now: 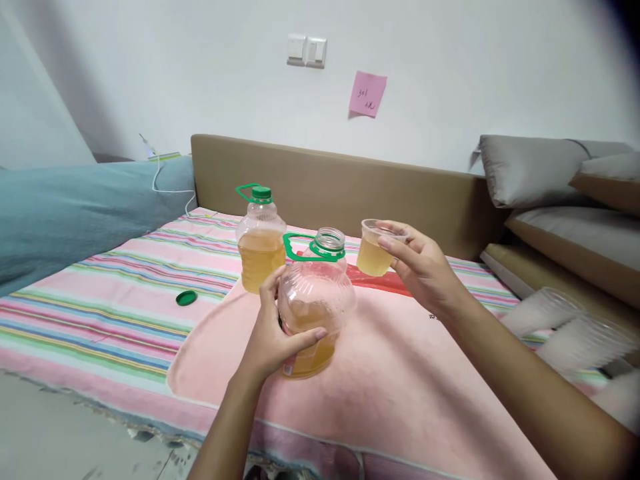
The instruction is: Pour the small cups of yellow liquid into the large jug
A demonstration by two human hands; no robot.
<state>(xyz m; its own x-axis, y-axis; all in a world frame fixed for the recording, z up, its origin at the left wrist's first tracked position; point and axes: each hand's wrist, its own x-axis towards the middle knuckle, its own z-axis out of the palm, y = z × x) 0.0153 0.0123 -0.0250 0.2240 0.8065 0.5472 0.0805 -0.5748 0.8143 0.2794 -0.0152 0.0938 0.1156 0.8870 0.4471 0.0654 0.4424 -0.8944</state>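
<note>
My left hand (281,330) is wrapped round the lower body of an uncapped clear plastic jug (317,293). A green carrying ring circles its neck, and yellowish liquid fills its lower part. In my right hand (417,260) is a small clear plastic cup (374,250) of pale yellow liquid, raised to the right of the jug's mouth. Behind and to the left stands a second jug (261,250) with its green cap on and similar liquid inside. A loose green cap (187,298) lies on the striped cloth, left of both jugs.
A pink mat (400,373) covers part of the striped cloth (115,293). Stacks of clear cups (585,343) lie at the right, below grey and tan cushions (575,220). A brown headboard (350,190) runs along the wall; a blue bolster (90,213) borders the left.
</note>
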